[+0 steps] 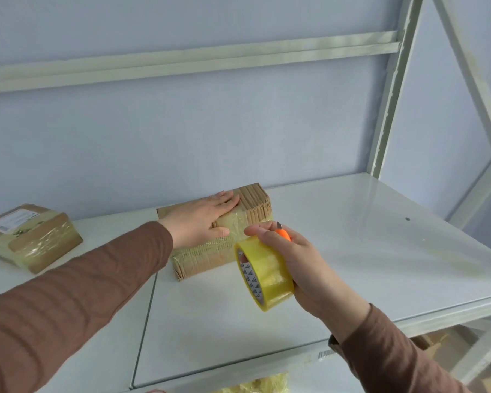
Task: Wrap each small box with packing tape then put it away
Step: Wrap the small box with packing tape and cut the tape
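On the white shelf, the left hand lies flat on a cardboard box partly wrapped in tape, its fingers straight and together. Just right of them, the right hand curls round a yellow tape roll and an orange cutter. Well left of the fingers lies another wrapped box.

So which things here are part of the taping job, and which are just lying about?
In the job:
- cardboard bundle under the left hand
- tape roll and orange cutter in the right hand
- taped box, far left

Lying about:
- yellowish material below the shelf
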